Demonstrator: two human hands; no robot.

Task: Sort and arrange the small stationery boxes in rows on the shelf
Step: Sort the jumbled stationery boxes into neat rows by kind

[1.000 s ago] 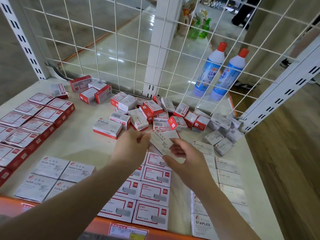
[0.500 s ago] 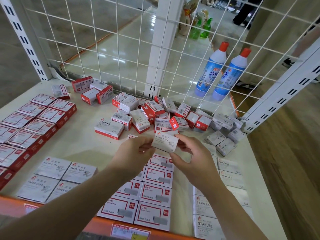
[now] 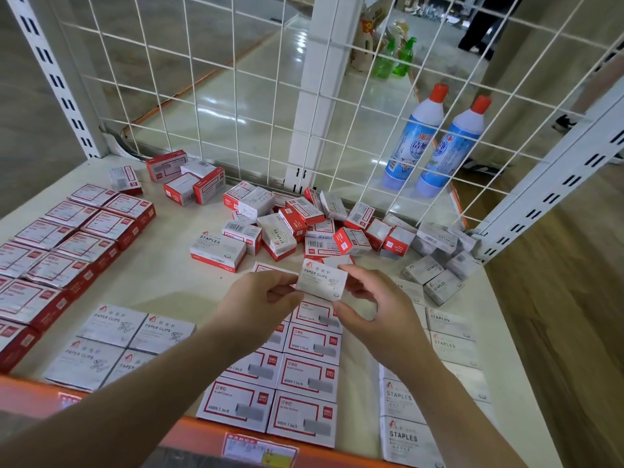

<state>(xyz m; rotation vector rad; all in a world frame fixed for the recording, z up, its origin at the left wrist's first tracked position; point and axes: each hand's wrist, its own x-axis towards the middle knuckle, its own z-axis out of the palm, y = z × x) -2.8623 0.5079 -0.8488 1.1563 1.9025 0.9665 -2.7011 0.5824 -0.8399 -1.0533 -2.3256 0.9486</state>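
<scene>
Holding a small white cardboard box printed "PAPER CLIPS" [image 3: 322, 280] up in the air between them, a person's two bare hands meet above the middle of a cream shelf board [image 3: 162, 282]: the left hand [image 3: 260, 300] pinches the box's left edge between thumb and curled fingers, and the right hand [image 3: 371, 304] pinches its right side the same way. The box hangs over the far end of a tidy double row of red-bordered white staple boxes [image 3: 304, 376], with a loose heap of unsorted red and white boxes [image 3: 304, 228] just beyond it. The matching block of four white paper-clip boxes [image 3: 118, 346] lies well apart, at the front left (most likely where this one belongs). The main risk, as a judgement, is a sorting slip: setting the box down among the look-alike white boxes marked "STAPLES" [image 3: 449, 336] on the right. A light fingertip hold could also let it drop onto the staple row and knock it crooked, or a passing forearm could nudge the finished rows out of line.
</scene>
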